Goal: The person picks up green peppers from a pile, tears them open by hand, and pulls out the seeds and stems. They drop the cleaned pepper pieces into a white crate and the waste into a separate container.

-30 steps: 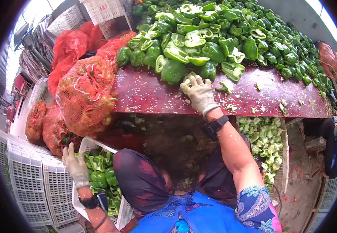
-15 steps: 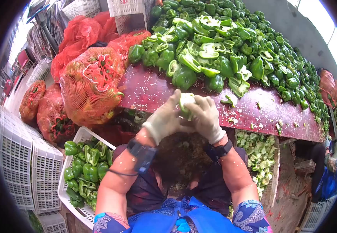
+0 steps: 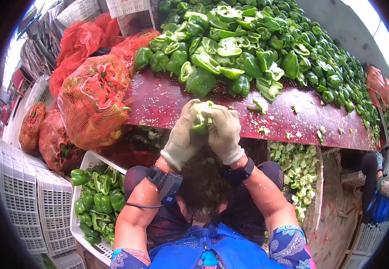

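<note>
Both my hands wear pale work gloves and meet over the near edge of a dark red table (image 3: 158, 105). Between them is a green bell pepper (image 3: 200, 123), its pale cut inside facing up. My left hand (image 3: 182, 136) is closed round its left side. My right hand (image 3: 224, 132) grips it from the right, fingers bent over the top; whether they hold anything else is hidden. Just beyond lies a large heap of green peppers (image 3: 248, 67), many of them split open. A loose pepper piece (image 3: 259, 106) lies on the table to the right of my hands.
At my left stands a white crate (image 3: 75, 215) of peppers, beside stacked white crates (image 3: 17, 197). Red mesh sacks (image 3: 93, 96) lean against the table's left end. Pale pepper scraps (image 3: 295, 172) fill a container below the table at right. Someone in blue (image 3: 385, 201) is at the far right.
My right fingers have shifted on the pepper, now bent over its top. The whole view has moved slightly, so the table and heap appear further up and left.
</note>
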### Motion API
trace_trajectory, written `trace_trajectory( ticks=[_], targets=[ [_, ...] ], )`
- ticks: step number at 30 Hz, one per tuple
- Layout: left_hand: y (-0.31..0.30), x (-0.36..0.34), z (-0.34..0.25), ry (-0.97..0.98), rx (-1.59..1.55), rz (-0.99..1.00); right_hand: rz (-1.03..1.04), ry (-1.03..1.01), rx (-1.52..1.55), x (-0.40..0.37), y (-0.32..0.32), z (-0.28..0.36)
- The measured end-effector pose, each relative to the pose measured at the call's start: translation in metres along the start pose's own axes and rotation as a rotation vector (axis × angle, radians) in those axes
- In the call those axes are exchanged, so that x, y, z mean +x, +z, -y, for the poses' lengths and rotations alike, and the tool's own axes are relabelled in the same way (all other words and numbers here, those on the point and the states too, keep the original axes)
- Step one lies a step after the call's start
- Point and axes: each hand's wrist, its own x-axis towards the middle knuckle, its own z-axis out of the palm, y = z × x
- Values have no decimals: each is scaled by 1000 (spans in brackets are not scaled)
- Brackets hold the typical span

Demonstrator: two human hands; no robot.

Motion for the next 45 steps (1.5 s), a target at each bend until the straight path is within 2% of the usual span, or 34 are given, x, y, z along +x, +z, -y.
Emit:
trace_trajectory(
  ticks=[1, 4, 5, 6, 9, 10, 11, 13, 14, 16, 18, 19, 21, 22, 23, 25, 27, 29, 30, 31, 32, 33, 35, 37, 39, 40, 41, 43, 45],
  targets=[
    [4, -1, 0, -5, 8, -20, 17, 45, 12, -1, -2, 1],
    [16, -6, 12, 5, 294, -84, -15, 399, 95, -3, 2, -2],
    [19, -6, 12, 6, 259, -73, -11, 510, 143, -1, 2, -5],
    [20, -6, 10, 7, 225, -63, 7, 513, 210, 2, -3, -5],
    [22, -6, -2, 13, 161, -8, -52, 721, 769, 11, -23, -16],
    [24, -7, -6, 14, 140, 0, -187, 797, 1164, 14, -29, -23],
    [24, -8, -9, 17, 119, 6, -156, 756, 1282, 17, -45, -28],
    [22, -7, -15, 49, 136, 17, -174, 836, 1280, 28, -89, -25],
    [23, -7, -17, 71, 130, 24, -176, 682, 1467, 25, -94, -30],
    [24, -5, -18, 121, 203, 17, 15, 497, 1492, 24, -117, -43],
    [25, -2, -18, 178, 361, -6, 360, 478, 1049, 31, -139, -37],
    [22, -1, -18, 224, 499, -14, 571, 585, 891, 27, -140, -43],
    [15, 1, -19, 315, 776, -26, 684, 682, 804, 23, -125, -39],
    [17, 2, -18, 310, 723, -33, 589, 685, 867, 24, -114, -31],
    [20, 2, -16, 304, 670, -42, 477, 566, 895, 26, -99, -23],
    [23, 0, -14, 283, 630, -47, 371, 308, 756, 29, -72, -13],
    [23, -2, -12, 270, 652, -27, 414, 209, 496, 23, -48, -4],
    [20, 2, -4, 283, 652, 8, 332, 168, 161, 8, -26, 11],
    [16, 4, 3, 295, 644, 28, 402, 73, -41, -1, -18, 20],
    [12, 10, 7, 225, 515, -39, 471, -26, -244, -4, -15, 27],
    [-1, 14, 7, 169, 443, -89, 363, -193, -102, -1, -18, 34],
    [-6, 17, -1, 117, 374, -136, 378, -171, 139, -1, -19, 35],
    [-12, 18, -13, 141, 358, -202, 265, -105, 403, 7, -31, 36],
    [14, 10, -27, 192, 333, -183, 47, 61, 237, 7, -29, 5],
    [16, 7, -26, 199, 394, -151, 153, 494, 376, 9, -32, -9],
    [13, 8, -18, 225, 478, -154, 315, 812, 745, 15, -36, -11],
    [12, 7, -11, 249, 560, -161, 393, 1051, 900, 16, -45, -7],
    [16, 3, -2, 362, 977, -207, 463, 1157, 1164, 12, -41, -5],
    [9, 6, -2, 382, 986, -281, 586, 1056, 1120, 8, -39, -4]
  ],
)
